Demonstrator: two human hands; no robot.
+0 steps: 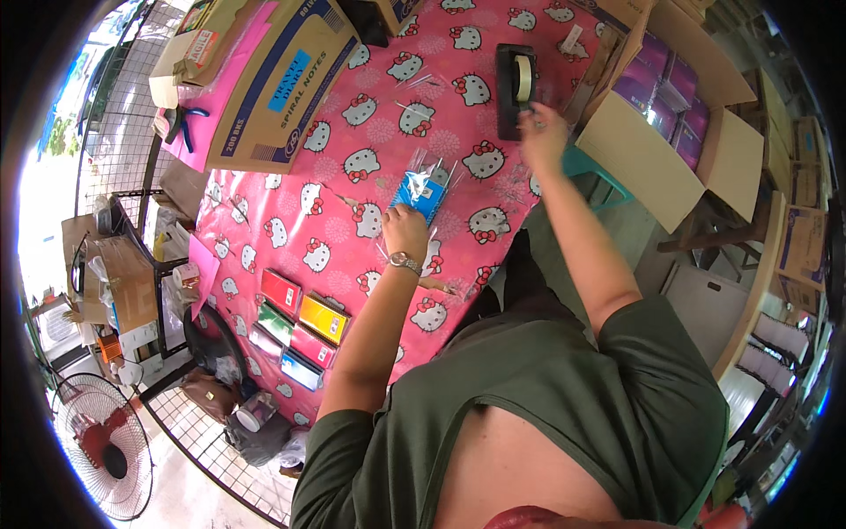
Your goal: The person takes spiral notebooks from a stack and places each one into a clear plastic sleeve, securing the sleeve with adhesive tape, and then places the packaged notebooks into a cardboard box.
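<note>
A blue spiral notebook (423, 194) in a clear plastic wrapper lies at the middle of the table. My left hand (405, 231) grips its near edge, fingers curled over it. To the right, beside the black tape dispenser (504, 97), is my right hand (542, 137). Its fingers are drawn together close to the pale tape roll (523, 79), slightly blurred, and what they pinch is too small to make out. Left of my left forearm, small notebooks lie in a group: a red one (281, 289), a yellow one (323, 318), a green one (275, 324) and others.
Pink patterned cloth (361, 110) covers the table. A large carton (282, 93) stands at the far left, with black-and-blue pliers (183, 123) beside it. An open carton (643, 163) of purple packs stands at the right, near a green stool (599, 172). A fan (104, 450) sits lower left.
</note>
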